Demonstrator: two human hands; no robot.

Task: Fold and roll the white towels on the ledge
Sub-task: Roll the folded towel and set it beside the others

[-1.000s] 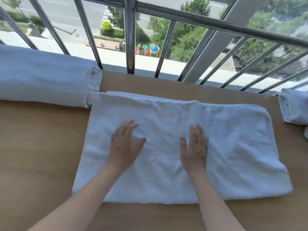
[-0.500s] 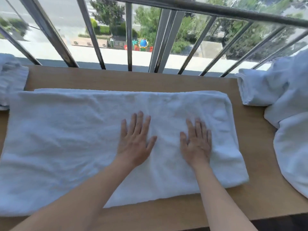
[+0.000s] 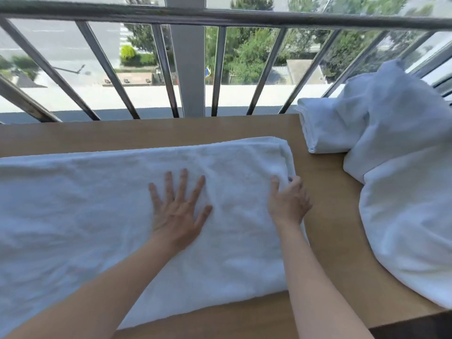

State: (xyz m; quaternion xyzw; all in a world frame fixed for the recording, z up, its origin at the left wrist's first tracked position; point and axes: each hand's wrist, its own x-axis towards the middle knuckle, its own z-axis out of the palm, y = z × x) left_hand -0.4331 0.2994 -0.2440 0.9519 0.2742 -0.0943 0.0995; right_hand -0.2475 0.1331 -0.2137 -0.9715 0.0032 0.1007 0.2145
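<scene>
**Right end of the folded towel pinched, left palm flat**

Fingers [image 3: 275, 183] of the right hand [image 3: 288, 204] curl over the right end of the folded white towel [image 3: 97, 216], pinching its edge with the thumb on top and the other digits tucked at or under the hem; how far under they go is hidden by the hand itself. The left hand [image 3: 177, 214] lies released, palm down and all five digits spread, pressing on the towel's upper face a little left of the right hand, holding nothing.

No containers are in view. The folded towel lies lengthwise on the wooden ledge [image 3: 337, 228], its long sides roughly parallel to the railing [image 3: 220, 18]. Its left part runs out of the picture, so that end cannot be seen. Its right end is rounded and thick at the far corner, showing stacked layers.

Beyond the towel's far edge a bare strip of ledge runs along the foot of the railing bars. On the near side, a narrow band of wood shows between the towel's hem and the ledge's front edge at lower right. To the right of the pinched end there is an open stretch of wood, then a pile of white linen [image 3: 403, 192]: a neatly folded piece [image 3: 327, 128] at the back near the bars, and a larger loose heap draped over and in front of it, reaching toward the ledge's front edge. The folded towel and this pile are apart, not touching.
</scene>
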